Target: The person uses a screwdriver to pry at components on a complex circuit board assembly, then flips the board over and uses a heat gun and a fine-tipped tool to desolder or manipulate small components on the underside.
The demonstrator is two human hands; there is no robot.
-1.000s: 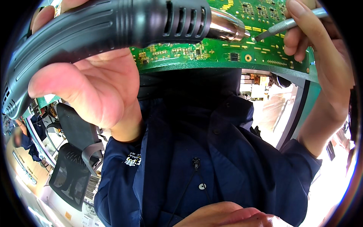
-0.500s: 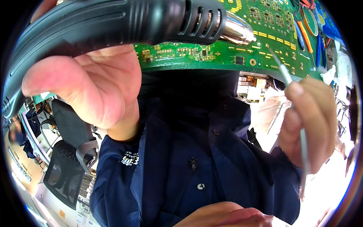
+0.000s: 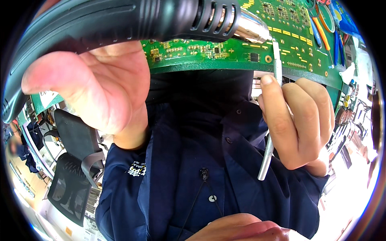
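Note:
My left hand holds a black hot-air gun from below; the thumb sticks out, and the other fingers are mostly hidden behind the gun. Its shiny metal nozzle points right, over a green circuit board with small components and gold pads. Between the thumb and fingers of my right hand is a slim silver pen-shaped tool, held nearly upright. The tool's pale narrow tip meets the board area just beside the nozzle's end; whether it touches a component, I cannot tell.
Pliers with orange handles and blue-handled pliers lie right of the board, beside crumpled white tissue. A green mat edges the bench under the board. A black office chair stands at the left.
My right hand has moved left, bringing the tool from right of the nozzle to its end and turning it more upright. The hot-air gun has barely moved.

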